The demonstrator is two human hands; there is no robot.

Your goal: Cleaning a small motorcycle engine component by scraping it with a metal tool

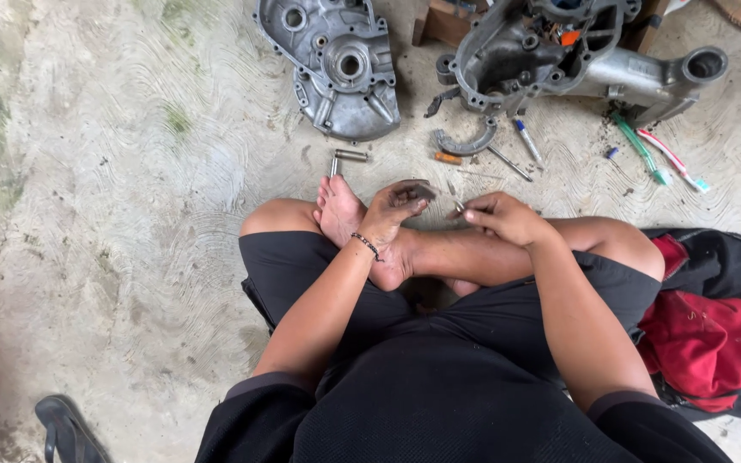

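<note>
Grease-blackened left hand (398, 204) hanging loose and empty above the crossed ankle, fingers curled but gripping nothing; right hand (501, 216) just beside it, grip pinched on a small metal part (459, 207) at the fingertips. Beyond that part on the concrete floor (113, 214): two short steel pins (346, 158), a curved metal shoe (465, 141), a thin rod (508, 162). Farther out, a grey engine cover (336, 64), an open engine casing (559, 56), two toothbrushes (658, 157); red-and-black bag (705, 330) at the right knee.
</note>
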